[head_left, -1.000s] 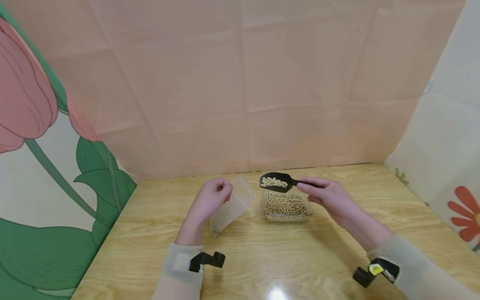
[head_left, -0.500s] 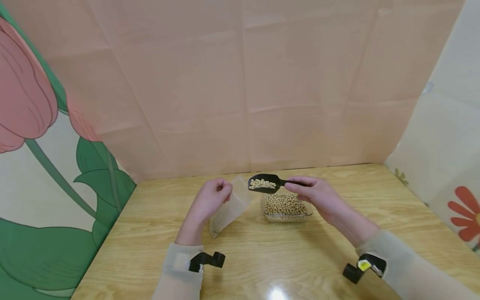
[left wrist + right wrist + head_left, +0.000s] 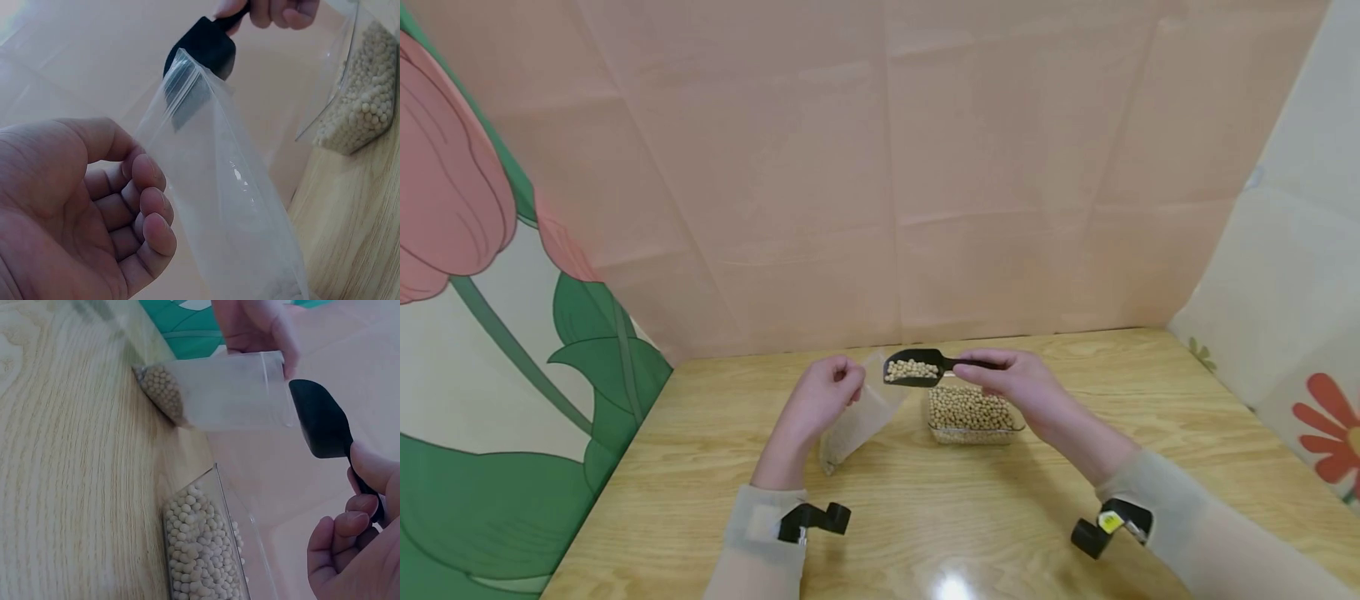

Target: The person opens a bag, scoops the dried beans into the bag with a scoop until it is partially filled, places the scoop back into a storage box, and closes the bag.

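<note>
My left hand (image 3: 823,396) pinches the top edge of a translucent zip bag (image 3: 861,421), which leans with its lower end on the table. Some soybeans lie at the bag's bottom, plain in the right wrist view. Between thumb and fingers, my right hand (image 3: 1018,383) grips the handle of a black scoop (image 3: 320,419). Soybeans (image 3: 912,369) fill part of the scoop, which is held about level at the bag's mouth. In the left wrist view the scoop's front shows behind the bag's zip edge; whether it touches the bag I cannot tell.
A clear plastic box (image 3: 976,437) of soybeans stands on the wooden table (image 3: 910,517), right of the bag and below the right hand. A pink cloth backdrop (image 3: 880,183) rises behind the table, with flower-printed panels at both sides.
My right hand has carried the loaded scoop leftward from above the box to the bag's mouth. The left hand and the bag have stayed in place.
</note>
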Action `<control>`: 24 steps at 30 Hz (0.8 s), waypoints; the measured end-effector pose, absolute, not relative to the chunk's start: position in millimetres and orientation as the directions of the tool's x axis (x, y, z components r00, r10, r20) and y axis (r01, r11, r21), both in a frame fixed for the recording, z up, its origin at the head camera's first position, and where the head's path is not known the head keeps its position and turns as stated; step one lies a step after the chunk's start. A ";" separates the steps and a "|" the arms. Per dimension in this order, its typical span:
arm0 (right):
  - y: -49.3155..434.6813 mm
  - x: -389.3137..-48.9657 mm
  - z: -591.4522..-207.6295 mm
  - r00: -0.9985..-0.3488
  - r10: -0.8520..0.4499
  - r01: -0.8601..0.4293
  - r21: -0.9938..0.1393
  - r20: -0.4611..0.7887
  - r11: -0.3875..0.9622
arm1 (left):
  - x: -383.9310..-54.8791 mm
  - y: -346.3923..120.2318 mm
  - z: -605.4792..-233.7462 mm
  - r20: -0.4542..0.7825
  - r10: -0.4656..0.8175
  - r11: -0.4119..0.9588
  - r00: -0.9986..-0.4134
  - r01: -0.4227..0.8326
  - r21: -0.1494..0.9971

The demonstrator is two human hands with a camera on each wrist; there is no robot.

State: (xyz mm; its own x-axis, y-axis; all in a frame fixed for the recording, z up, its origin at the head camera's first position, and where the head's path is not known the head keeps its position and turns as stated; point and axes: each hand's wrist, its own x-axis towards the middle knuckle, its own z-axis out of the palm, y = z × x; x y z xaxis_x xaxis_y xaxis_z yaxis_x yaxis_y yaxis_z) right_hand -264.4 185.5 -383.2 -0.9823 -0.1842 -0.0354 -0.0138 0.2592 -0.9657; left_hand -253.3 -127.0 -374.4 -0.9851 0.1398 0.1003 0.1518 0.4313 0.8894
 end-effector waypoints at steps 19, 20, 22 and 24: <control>176.5 -265.5 -369.7 -0.984 -0.165 -0.134 -0.900 0.070 0.415 | -254.1 -128.2 -375.9 0.110 0.156 0.430 -0.982 0.168 0.887; 176.1 -265.1 -369.0 -0.981 -0.171 -0.152 -0.892 0.086 0.426 | -254.2 -128.2 -376.1 0.109 0.156 0.433 -0.982 0.167 0.886; 175.2 -264.5 -367.9 -0.976 -0.181 -0.190 -0.874 0.119 0.448 | -254.5 -128.1 -376.3 0.108 0.154 0.437 -0.982 0.166 0.884; 174.0 -263.7 -366.6 -0.971 -0.190 -0.220 -0.855 0.146 0.469 | -254.7 -127.9 -376.3 0.107 0.151 0.440 -0.983 0.164 0.883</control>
State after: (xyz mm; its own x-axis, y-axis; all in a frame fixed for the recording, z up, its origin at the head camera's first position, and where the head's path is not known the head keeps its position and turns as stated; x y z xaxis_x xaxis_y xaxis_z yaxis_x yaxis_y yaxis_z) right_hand -263.7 174.0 -366.6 -0.9710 -0.1896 0.1457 -0.2199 0.4689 -0.8554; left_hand -254.7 -127.9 -376.3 -0.9827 0.1509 0.1070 0.1637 0.4402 0.8828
